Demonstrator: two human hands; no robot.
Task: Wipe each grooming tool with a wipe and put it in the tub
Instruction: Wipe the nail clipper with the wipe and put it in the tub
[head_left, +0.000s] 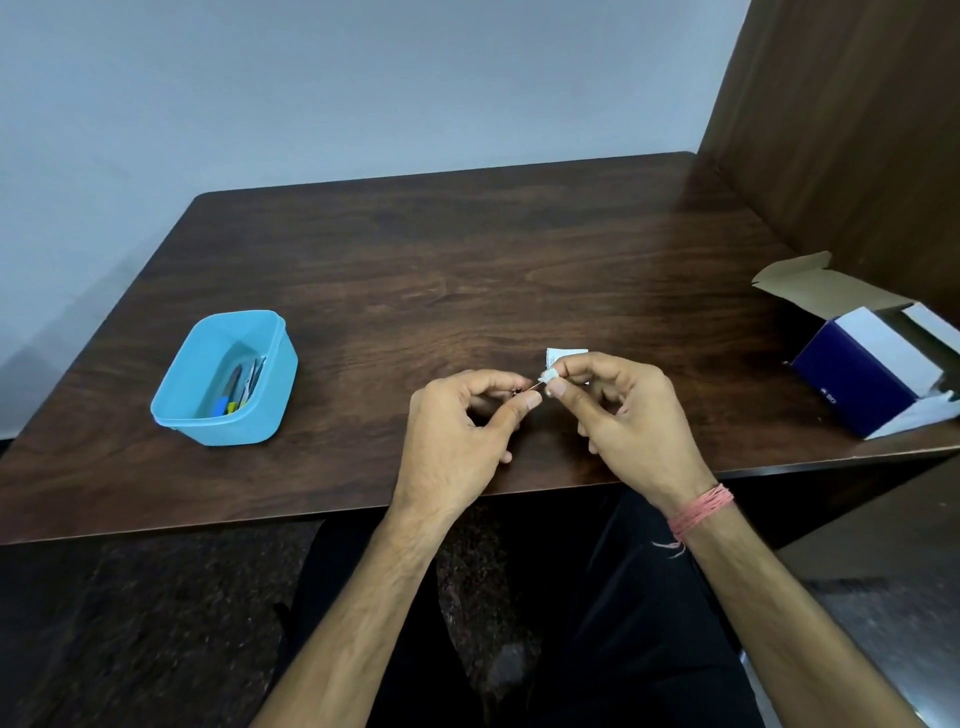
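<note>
Head view, looking down at two hands over the near edge of a dark wooden table (415, 270). Left hand (457, 431) curled, thumb and forefinger pinching one end of a thin tool (529, 387). Right hand (623, 410) also curled, thumb and forefinger pinching a small white wipe (549, 375) around the other end of the tool. Long axis of the tool nearly level, running left to right and rising a little toward the right hand; dark end at the left fingers, the rest too thin and too hidden to say what kind of tool. Behind the right fingers, a white scrap (566, 356), flat or lifted cannot be told. Pink thread band (701, 512) around the right wrist.

Further left, well apart from the hands, a light blue tub (182, 384) standing upright on the table, open, holding several thin tools (240, 384), one with blue and yellow at its near end, all leaning lengthwise along the tub. At the far right edge, an open cardboard box (857, 384), dark blue side, white top, brown flap raised; small pale mark on the blue side, too blurred to read. No other writing legible. Brown panel (857, 130) upright beside the table at right, grey wall (363, 78) behind. Nothing between the hands and the tub.
</note>
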